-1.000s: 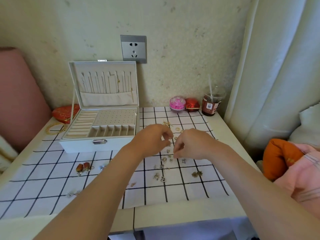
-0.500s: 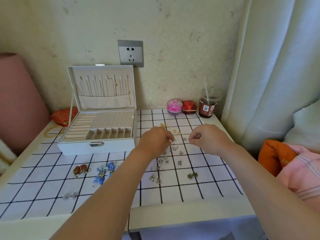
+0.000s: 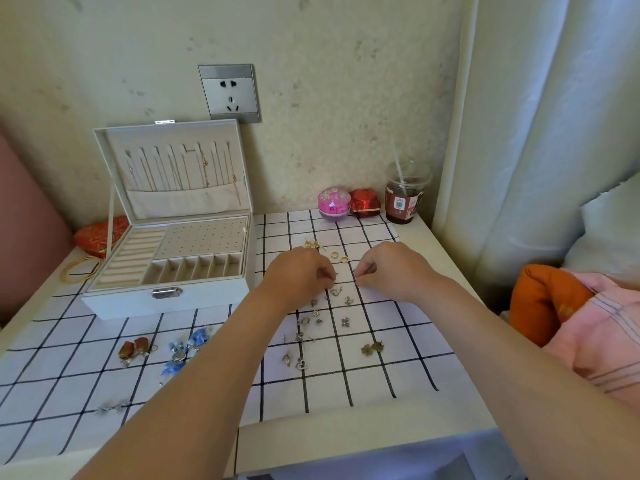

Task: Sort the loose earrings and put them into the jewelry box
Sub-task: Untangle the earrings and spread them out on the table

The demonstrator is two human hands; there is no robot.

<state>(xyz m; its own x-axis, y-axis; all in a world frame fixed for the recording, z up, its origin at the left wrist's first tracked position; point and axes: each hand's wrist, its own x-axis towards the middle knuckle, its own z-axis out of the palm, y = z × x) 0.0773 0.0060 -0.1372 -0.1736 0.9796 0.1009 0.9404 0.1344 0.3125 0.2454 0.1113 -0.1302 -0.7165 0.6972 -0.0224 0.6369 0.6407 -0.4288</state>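
**Head view.** The loose earrings are spread over the checked cloth point(image 3: 346, 393) to the right of and in front of the open jewelry box point(image 3: 207, 299). None can be seen in its compartments.

- The small silver earrings point(image 3: 315, 313) are scattered just below both hands.
- A pair of gold hoop earrings point(image 3: 339, 257) lies just beyond the hands.
- The bronze leaf earrings point(image 3: 372, 348) lie nearer the table edge.
- The amber drop earrings point(image 3: 133, 348) and blue flower earrings point(image 3: 187, 348) are placed in front of the box.

**Handling.** The earrings are judged to be very light, rigid and smooth. They are expected to slip from the fingertips and to snag on the cloth weave. Thin posts and hooks are considered liable to bend, and the blue petals may be delicate. Each piece is best taken by its decorative body, not by the wire, with a fingertip pinch and little pressure. Pairs are best matched on the cloth before being carried to the box.

**Left hand** point(image 3: 298, 275). The fingers are curled inward and drawn into a narrow pinch. The fingertips point(image 3: 329, 276) are held low at the upper edge of the silver cluster. Whether an earring is pinched cannot be told, as anything there is too small to be resolved.

**Right hand** point(image 3: 391, 271). The fingers are likewise curled into a tight pinch, with the tips facing the left hand and close to it. What is held, if anything, cannot be told.
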